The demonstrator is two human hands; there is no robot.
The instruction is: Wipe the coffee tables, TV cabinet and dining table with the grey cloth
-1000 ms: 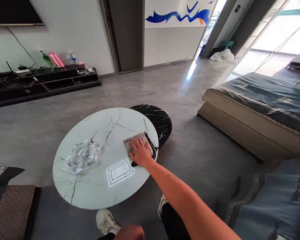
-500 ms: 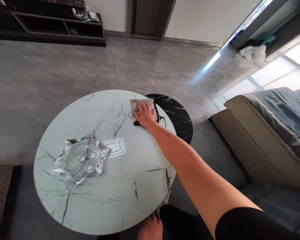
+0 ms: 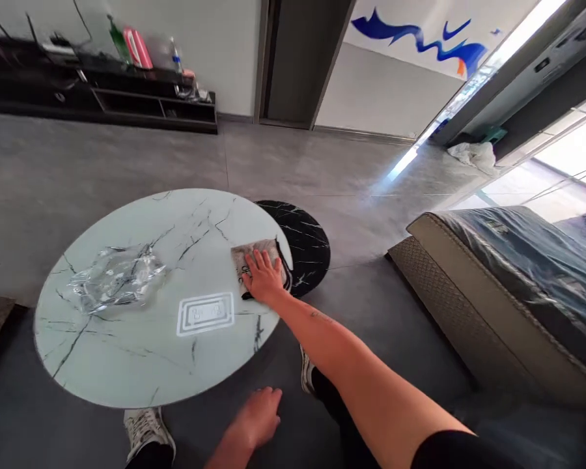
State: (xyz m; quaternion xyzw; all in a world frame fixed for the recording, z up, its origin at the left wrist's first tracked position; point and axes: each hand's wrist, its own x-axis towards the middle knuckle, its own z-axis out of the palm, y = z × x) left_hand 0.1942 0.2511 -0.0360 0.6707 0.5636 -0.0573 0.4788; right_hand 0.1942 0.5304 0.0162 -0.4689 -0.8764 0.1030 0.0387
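Right hand (image 3: pixel 264 279) is pressed flat on a grey cloth (image 3: pixel 239 260) near the counter's right edge, fingers (image 3: pixel 260 262) spread apart, not clamped. Left hand (image 3: pixel 256 417) hangs bottom center over the floor (image 3: pixel 190 430), fingers loosely apart, holding nothing. Glass ashtray (image 3: pixel 117 279) sits left on the round marble counter (image 3: pixel 127 365).

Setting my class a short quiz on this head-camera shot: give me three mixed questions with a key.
1. True or false: the right hand lies flat on a folded cloth on the white marble tabletop.
2. Multiple choice: what stands on the tabletop to the left of the cloth? A) a glass ashtray B) a coffee mug C) a phone
3. Short answer: what colour is the round table partly hidden behind the white one?

Key: 1 true; 2 A; 3 black with white veins.
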